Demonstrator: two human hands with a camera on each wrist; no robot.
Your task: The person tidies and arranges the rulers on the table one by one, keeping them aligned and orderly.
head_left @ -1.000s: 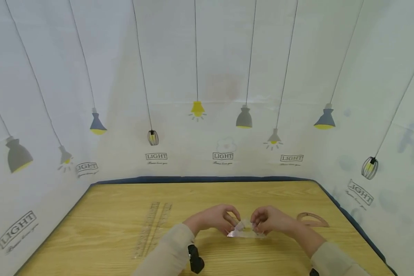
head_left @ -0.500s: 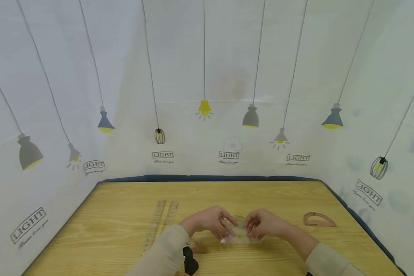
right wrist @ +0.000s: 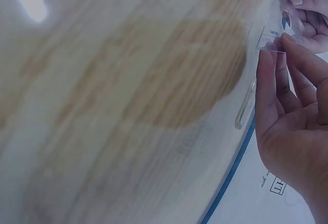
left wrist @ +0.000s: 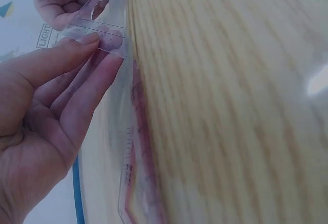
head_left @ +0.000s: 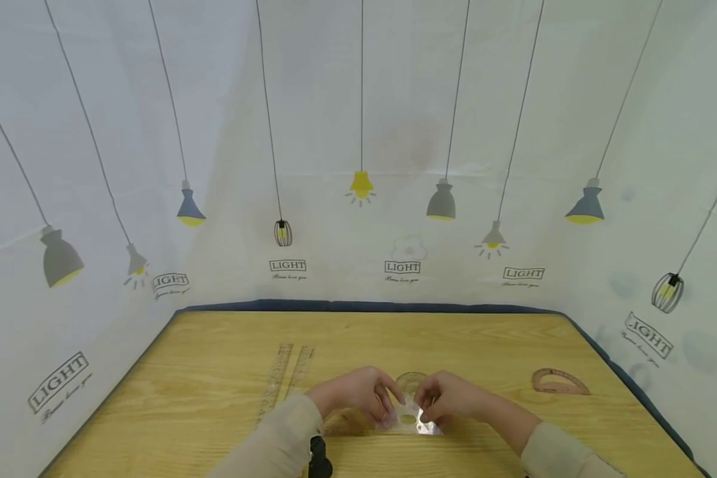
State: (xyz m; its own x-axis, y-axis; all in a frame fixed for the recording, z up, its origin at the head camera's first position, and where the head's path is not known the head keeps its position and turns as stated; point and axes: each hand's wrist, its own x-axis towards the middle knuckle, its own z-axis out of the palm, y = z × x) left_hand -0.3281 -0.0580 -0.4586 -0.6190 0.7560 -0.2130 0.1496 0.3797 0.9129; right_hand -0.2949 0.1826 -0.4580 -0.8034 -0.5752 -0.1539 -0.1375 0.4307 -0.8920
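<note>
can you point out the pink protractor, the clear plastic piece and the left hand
Pink protractor (head_left: 561,389): head view, on its straight bar.
Clear plastic piece (head_left: 407,429): head view, on the strip below its oval hole.
Left hand (left wrist: 45,141): left wrist view, on the palm.

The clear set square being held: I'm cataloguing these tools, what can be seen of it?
The clear set square looks like thin transparent plastic, with an oval cut-out, dark printed lines and bright glare on one side. Its long straight edge lies lowermost in the head view. The left grip and right grip pinch opposite sides; whether it touches the wooden table can't be told.
</note>
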